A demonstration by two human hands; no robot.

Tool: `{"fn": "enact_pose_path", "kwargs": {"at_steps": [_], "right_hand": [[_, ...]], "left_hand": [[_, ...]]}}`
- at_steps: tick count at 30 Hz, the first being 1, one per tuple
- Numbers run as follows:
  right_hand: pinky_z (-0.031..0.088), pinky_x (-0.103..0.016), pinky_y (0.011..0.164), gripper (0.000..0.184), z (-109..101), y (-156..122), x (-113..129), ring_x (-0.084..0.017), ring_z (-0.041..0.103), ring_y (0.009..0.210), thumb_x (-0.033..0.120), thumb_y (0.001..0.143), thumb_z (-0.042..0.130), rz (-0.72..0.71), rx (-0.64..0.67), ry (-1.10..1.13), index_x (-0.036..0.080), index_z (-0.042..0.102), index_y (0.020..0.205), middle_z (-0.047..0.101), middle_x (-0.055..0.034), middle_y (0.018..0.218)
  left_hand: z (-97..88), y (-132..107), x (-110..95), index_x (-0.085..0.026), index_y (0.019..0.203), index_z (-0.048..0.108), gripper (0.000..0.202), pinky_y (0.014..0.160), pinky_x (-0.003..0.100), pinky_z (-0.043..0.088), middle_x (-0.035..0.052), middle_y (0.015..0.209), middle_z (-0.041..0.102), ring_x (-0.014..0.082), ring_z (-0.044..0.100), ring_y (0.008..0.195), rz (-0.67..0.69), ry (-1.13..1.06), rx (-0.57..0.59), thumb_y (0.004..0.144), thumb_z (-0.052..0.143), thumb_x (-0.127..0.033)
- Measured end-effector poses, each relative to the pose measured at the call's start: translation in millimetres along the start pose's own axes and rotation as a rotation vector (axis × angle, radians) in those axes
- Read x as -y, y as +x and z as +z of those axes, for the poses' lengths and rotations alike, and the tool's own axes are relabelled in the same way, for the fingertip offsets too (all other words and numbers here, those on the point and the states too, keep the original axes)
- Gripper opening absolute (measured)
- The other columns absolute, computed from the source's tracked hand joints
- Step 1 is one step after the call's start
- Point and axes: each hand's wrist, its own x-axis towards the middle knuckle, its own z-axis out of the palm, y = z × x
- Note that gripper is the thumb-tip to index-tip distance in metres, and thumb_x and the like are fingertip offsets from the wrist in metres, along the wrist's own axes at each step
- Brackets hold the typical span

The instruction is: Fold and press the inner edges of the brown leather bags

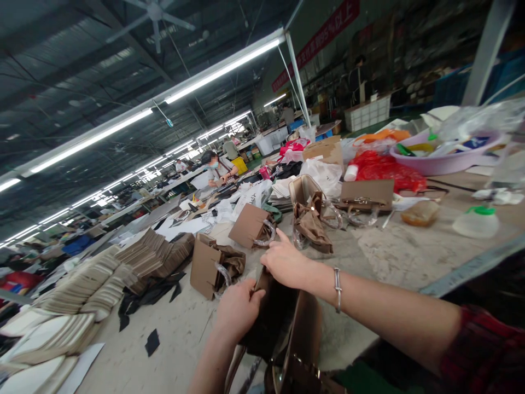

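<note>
A brown handbag (308, 323) stands open at the near edge of the table, its inside dark. My left hand (238, 309) is closed on the bag's far rim, thumb and fingers pinching it. My right hand (287, 261) grips the same rim a little further right, with the index finger raised. Just beyond my hands lie part-made bags: a brown panel with a plastic-wrapped handle (248, 225), a bag with crumpled lining (205, 268), and another open bag (314, 221). The handbag's lower part is cut off by the frame.
Stacked pale curved pieces (77, 284) and brown panels (153, 254) fill the left side, with black scraps (151, 342) near them. To the right are a lilac basin (447, 161), a red plastic bag (383, 171) and a green-capped bottle (476, 221). A co-worker (219, 168) sits further back.
</note>
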Motion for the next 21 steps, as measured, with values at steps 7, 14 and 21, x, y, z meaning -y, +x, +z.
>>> {"fn": "enact_pose_path", "kwargs": {"at_steps": [7,14,21], "right_hand": [[0.005,-0.056,0.103,0.011,-3.1,-2.7,-2.5,-0.023,0.057,0.085,0.018,0.076,0.055,0.026,0.014,0.049,0.018,0.064,0.072,0.067,-0.0055,0.072],[0.008,-0.055,0.103,0.037,-12.8,-17.2,-13.2,-0.024,0.052,0.098,0.021,0.074,0.058,0.036,-0.058,0.091,0.023,0.06,0.111,0.067,-0.0061,0.088],[0.011,-0.054,0.103,0.021,-7.8,-11.4,-14.0,-0.024,0.051,0.095,0.022,0.077,0.057,0.149,-0.041,0.06,0.021,0.065,0.096,0.067,-0.0072,0.087]], "left_hand": [[6.3,27.5,-8.3,-0.018,0.069,0.065,0.026,0.059,0.024,0.029,0.0027,0.069,0.066,0.0144,0.057,0.067,-0.009,-0.11,-0.056,0.084,0.049,-0.033],[12.0,25.2,-10.7,-0.018,0.065,0.06,0.029,0.056,0.025,0.026,0.001,0.062,0.061,0.0134,0.052,0.061,-0.033,-0.048,-0.124,0.085,0.048,-0.034],[9.1,25.3,-17.2,-0.018,0.067,0.06,0.026,0.056,0.025,0.026,0.0002,0.065,0.061,0.0133,0.052,0.063,-0.069,-0.025,-0.079,0.085,0.049,-0.034]]}}
